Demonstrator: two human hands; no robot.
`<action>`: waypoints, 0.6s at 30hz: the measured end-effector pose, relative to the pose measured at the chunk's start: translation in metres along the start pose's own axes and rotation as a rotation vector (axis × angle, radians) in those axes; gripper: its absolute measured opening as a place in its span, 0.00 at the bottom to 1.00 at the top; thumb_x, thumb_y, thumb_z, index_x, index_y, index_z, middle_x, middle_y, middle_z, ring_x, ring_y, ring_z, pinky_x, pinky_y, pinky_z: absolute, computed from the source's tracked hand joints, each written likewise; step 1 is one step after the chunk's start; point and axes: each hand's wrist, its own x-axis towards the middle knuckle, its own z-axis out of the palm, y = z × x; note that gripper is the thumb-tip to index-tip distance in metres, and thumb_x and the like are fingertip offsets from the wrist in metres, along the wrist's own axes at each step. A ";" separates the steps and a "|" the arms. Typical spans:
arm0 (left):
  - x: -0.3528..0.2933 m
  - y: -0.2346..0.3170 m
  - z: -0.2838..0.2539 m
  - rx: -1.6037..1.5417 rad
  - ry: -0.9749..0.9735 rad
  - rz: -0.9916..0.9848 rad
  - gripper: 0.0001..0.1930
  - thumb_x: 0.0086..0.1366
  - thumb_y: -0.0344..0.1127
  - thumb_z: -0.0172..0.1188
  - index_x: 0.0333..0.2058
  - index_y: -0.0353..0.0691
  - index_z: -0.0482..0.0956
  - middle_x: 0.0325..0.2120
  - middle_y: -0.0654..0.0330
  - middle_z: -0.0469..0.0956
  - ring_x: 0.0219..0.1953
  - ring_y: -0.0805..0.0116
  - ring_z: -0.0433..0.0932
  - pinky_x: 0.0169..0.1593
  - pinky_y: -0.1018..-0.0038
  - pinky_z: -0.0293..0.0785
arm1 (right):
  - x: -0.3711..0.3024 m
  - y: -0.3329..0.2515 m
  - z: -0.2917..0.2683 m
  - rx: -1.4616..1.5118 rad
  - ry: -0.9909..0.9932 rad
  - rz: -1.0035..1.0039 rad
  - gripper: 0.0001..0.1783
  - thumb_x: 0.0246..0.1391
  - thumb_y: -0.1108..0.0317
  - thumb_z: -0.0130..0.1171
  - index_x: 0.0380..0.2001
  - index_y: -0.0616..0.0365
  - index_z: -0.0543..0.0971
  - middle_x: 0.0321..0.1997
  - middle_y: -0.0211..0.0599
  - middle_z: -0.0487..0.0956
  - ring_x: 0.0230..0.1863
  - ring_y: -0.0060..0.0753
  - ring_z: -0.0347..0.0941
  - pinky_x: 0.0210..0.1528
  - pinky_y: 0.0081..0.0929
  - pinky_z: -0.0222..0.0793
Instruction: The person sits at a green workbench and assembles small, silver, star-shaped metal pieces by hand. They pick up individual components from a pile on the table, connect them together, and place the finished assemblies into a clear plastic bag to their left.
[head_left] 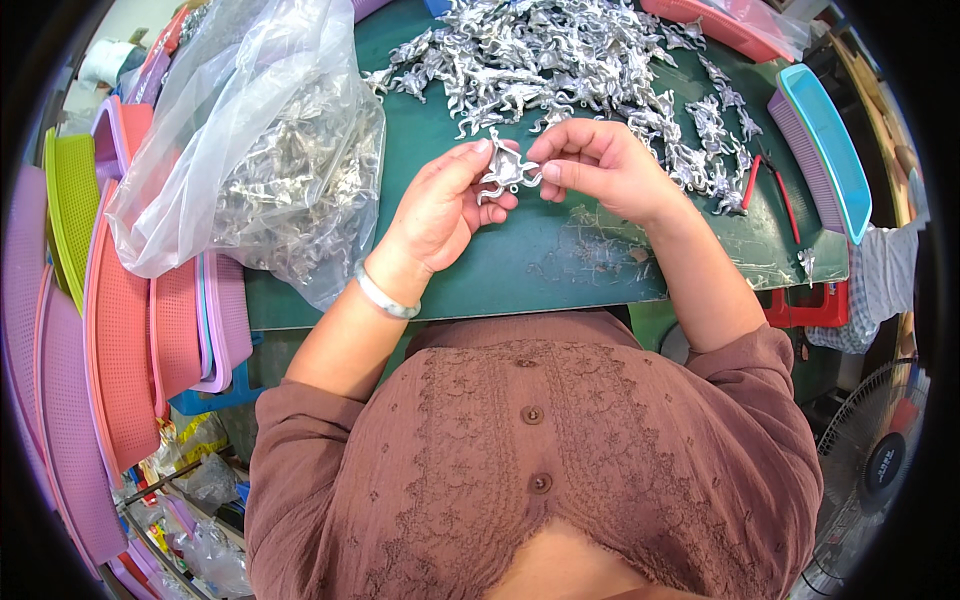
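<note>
Between thumb and fingers, my left hand holds a small silver metal casting with curled arms, just above the table's front half. My right hand is closed in a pinch at the casting's right side, its fingertips at one of the curled arms. Just beyond both hands spreads a large heap of similar silver castings. A clear plastic bag full of more castings stands left of my left hand. Red-handled pliers lie on the table to the right of my right hand.
The green table has a scuffed front edge. Stacked plastic baskets in pink, purple and green crowd the left side. A turquoise and purple basket stands at the right edge, a pink basket at the back. A fan is at lower right.
</note>
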 end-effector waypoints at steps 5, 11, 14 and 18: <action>0.002 -0.004 -0.010 -0.063 -0.005 -0.060 0.12 0.62 0.41 0.49 0.34 0.39 0.72 0.27 0.60 0.74 0.26 0.69 0.73 0.27 0.78 0.70 | 0.008 0.011 -0.016 -0.888 0.373 -0.418 0.08 0.46 0.71 0.56 0.32 0.58 0.76 0.28 0.33 0.76 0.31 0.28 0.71 0.35 0.28 0.66; 0.002 -0.001 -0.007 -0.013 0.078 -0.089 0.10 0.61 0.42 0.51 0.30 0.41 0.72 0.23 0.60 0.73 0.25 0.70 0.72 0.27 0.77 0.68 | 0.003 0.013 -0.010 -1.553 0.405 -0.310 0.15 0.39 0.64 0.60 0.34 0.55 0.77 0.38 0.32 0.73 0.45 0.36 0.65 0.47 0.36 0.56; 0.002 -0.001 -0.009 0.011 0.014 -0.085 0.09 0.60 0.40 0.52 0.29 0.41 0.72 0.20 0.62 0.71 0.24 0.71 0.72 0.28 0.78 0.67 | 0.002 0.012 -0.009 -1.507 0.277 -0.258 0.16 0.38 0.63 0.61 0.34 0.55 0.76 0.39 0.31 0.72 0.46 0.37 0.64 0.49 0.38 0.54; 0.003 -0.002 -0.011 0.175 0.060 -0.085 0.06 0.58 0.33 0.52 0.32 0.39 0.72 0.18 0.64 0.69 0.24 0.73 0.71 0.27 0.81 0.67 | 0.002 0.007 -0.008 -1.491 0.155 -0.247 0.14 0.37 0.65 0.61 0.32 0.54 0.76 0.37 0.30 0.73 0.45 0.37 0.65 0.50 0.40 0.53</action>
